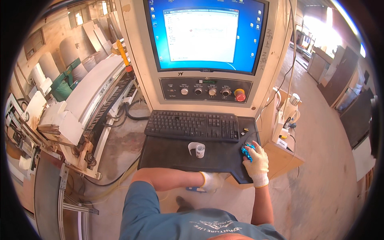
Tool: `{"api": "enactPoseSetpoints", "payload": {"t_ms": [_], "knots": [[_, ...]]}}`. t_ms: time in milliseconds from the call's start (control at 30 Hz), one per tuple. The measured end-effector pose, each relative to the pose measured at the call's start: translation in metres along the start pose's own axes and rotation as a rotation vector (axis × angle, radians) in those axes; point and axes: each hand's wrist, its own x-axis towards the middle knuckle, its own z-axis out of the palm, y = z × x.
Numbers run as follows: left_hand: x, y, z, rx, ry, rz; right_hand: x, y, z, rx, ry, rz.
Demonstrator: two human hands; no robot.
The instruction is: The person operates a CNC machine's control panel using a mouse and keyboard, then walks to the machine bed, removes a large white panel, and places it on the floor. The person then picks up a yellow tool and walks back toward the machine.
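My right hand point(256, 161), in a white knit glove, lies on a blue and black computer mouse point(247, 151) at the right end of a black console shelf point(168, 154). My left hand point(212, 181), also gloved, rests curled against the shelf's front edge with the forearm across my body; nothing shows in it. A black keyboard point(193, 126) sits at the back of the shelf. A small roll of white tape point(199, 149) lies in front of it. Above stands a monitor point(206, 34) with a window open on a blue desktop.
Under the monitor is a panel of knobs with a red stop button point(240, 95). A woodworking machine with a white curved guard point(94, 90) stands at left. A small wooden side table point(286, 150) with a kettle point(294, 105) is at right. Concrete floor lies beyond.
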Motion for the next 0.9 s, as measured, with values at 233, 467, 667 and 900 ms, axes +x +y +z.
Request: {"api": "enactPoseSetpoints", "payload": {"t_ms": [233,467,667,900], "knots": [[0.002,-0.001,0.004,-0.042,-0.002,0.008,-0.001,0.002,0.001,-0.004,0.008,-0.019],[0.007,-0.004,0.01,-0.047,-0.039,0.018,0.0,0.001,0.001,-0.007,0.01,-0.019],[0.009,-0.004,0.015,-0.017,-0.048,0.013,0.0,0.002,0.001,-0.014,-0.009,-0.012],[0.012,-0.006,0.02,-0.084,-0.031,0.018,0.001,0.0,0.001,-0.005,-0.001,0.022]]}}
